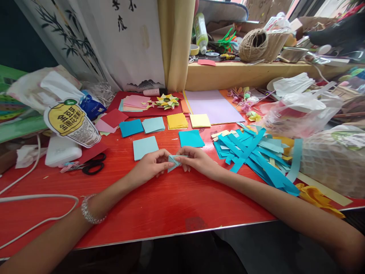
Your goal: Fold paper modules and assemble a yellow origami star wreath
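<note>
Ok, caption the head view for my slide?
Both hands pinch a folded light-blue paper over a red table, coloured paper squares beyond and blue strips at right.

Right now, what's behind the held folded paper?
Beyond the folded paper: a bright blue square, with a pale blue square to its left. The left hand covers the pale blue square's near right corner.

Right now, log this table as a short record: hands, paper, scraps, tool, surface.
Left hand: pinches small folded light-blue paper piece
Right hand: pinches the same piece
Nearest paper: pale-blue paper square, bright turquoise paper square
Scraps: loose turquoise paper strips, right of the hands
Tool: black-handled scissors, left of the hands
Surface: glossy red tabletop
</note>
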`<state>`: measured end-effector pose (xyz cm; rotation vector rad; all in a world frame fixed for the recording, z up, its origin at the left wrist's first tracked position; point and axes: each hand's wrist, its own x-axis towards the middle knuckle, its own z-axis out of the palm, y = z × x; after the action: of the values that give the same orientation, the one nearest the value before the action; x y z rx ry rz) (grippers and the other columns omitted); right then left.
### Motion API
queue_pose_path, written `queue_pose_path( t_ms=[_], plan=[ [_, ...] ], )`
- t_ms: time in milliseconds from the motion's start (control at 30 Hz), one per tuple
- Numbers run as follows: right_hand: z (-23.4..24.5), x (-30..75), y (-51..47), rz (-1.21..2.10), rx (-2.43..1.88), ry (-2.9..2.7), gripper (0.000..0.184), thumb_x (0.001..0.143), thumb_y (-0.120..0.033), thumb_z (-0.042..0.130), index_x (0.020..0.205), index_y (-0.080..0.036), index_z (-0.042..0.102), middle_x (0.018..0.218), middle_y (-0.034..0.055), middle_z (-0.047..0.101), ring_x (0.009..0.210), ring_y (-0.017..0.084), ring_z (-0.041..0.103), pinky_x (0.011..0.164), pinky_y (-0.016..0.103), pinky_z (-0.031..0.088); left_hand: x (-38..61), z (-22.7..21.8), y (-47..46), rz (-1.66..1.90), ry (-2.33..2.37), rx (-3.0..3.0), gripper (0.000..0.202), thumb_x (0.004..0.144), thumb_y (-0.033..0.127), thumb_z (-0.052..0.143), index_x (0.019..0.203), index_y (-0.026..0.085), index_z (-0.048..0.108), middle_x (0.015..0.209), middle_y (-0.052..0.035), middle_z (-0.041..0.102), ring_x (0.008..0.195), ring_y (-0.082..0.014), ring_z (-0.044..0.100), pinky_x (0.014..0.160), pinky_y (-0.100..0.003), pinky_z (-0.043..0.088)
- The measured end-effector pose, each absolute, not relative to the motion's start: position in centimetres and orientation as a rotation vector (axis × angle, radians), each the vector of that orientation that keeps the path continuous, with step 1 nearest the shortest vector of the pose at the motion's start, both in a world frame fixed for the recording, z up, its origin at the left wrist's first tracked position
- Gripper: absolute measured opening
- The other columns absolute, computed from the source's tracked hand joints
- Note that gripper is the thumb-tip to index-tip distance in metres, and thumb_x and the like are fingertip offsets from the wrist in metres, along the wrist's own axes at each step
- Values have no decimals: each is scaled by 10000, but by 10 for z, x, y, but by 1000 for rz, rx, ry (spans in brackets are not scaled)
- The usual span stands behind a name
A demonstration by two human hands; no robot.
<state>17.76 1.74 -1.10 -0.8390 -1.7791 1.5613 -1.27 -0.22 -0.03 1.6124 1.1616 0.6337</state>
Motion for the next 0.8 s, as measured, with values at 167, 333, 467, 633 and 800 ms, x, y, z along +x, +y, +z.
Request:
queue_pose_path(
  t_ms=[167, 333, 467, 633, 800],
  plan=[
    [-12, 177, 18, 1615, -807, -1753, 227, 812, -378, 554, 772, -157, 526, 591, -28, 540, 535, 85, 528, 550, 229, 438, -8, 3, -7, 684, 1065, 1409, 226, 773, 345, 595, 872, 171, 490, 686, -14, 631, 649, -152, 621, 613, -284, 504],
    [-12, 179, 16, 1550, -810, -1882, 287, 819, -420, 529, 703, -159, 502, 568, -28, 523, 517, 82, 508, 510, 214, 405, -7, 2, -8, 735, 1124, 1485, 216, 762, 366, 604, 823, 169, 539, 642, 19, 560, 532, -105, 533, 449, -207, 441],
    [-10, 179, 12, 1562, -835, -1923, 283, 822, -425, 519, 736, -156, 533, 646, -5, 562, 579, 91, 536, 544, 217, 420, -5, 3, -10, 837, 1142, 1433, 199, 782, 361, 585, 790, 166, 542, 663, 19, 569, 537, -98, 558, 526, -223, 482],
    [-8, 181, 12, 1483, -838, -2055, 316, 868, -408, 449, 731, -147, 564, 588, -8, 551, 563, 91, 516, 552, 219, 387, -3, 5, -12, 863, 1169, 1382, 187, 768, 349, 601, 791, 175, 536, 641, 33, 532, 511, -89, 522, 477, -204, 453],
    [-4, 183, 12, 1499, -816, -2151, 374, 849, -440, 469, 663, -137, 581, 558, -4, 537, 541, 91, 472, 520, 223, 344, -3, 5, -13, 796, 1205, 1418, 245, 800, 377, 553, 681, 164, 525, 588, 41, 457, 453, -52, 391, 415, -170, 318]
  ],
)
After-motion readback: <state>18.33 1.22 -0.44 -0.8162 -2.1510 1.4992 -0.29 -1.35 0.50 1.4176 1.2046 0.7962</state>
